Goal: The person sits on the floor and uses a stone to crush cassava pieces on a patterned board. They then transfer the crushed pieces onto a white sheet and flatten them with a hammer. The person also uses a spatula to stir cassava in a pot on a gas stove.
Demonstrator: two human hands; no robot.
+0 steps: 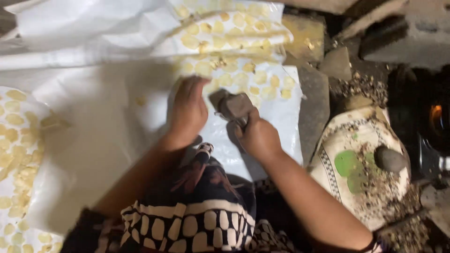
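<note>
At the far left of the frame, a white sheet [28, 154] is lying flat and carrying many small pale yellow discs [16, 140] in loose rows. Across the upper left and centre, a larger sheet of white plastic [93, 28] is spreading out, folded over itself along the top edge. More yellow discs [225, 47] are sitting on its upper centre part, close together, some overlapping.

Just left of centre, the left hand [187, 112] is pressing palm down on the plastic, fingers stretched forward and held together, gripping nothing; its fingertips are reaching the nearest discs. Just right of it, the right hand [258, 138] is closing around the lower end of a grey stone [236, 107], which is resting on the plastic immediately beside the left hand. Whether the stone is lifted clear of the sheet cannot be told.

In the lower centre, a patterned dark and cream cloth [187, 220] is covering the person's lap.

To the right, a worn oval board [356, 164] with green patches is lying on the ground, with a small rounded stone [390, 159] sitting on it. At the far right edge, an orange glow [436, 115] is showing in a dark recess.
</note>
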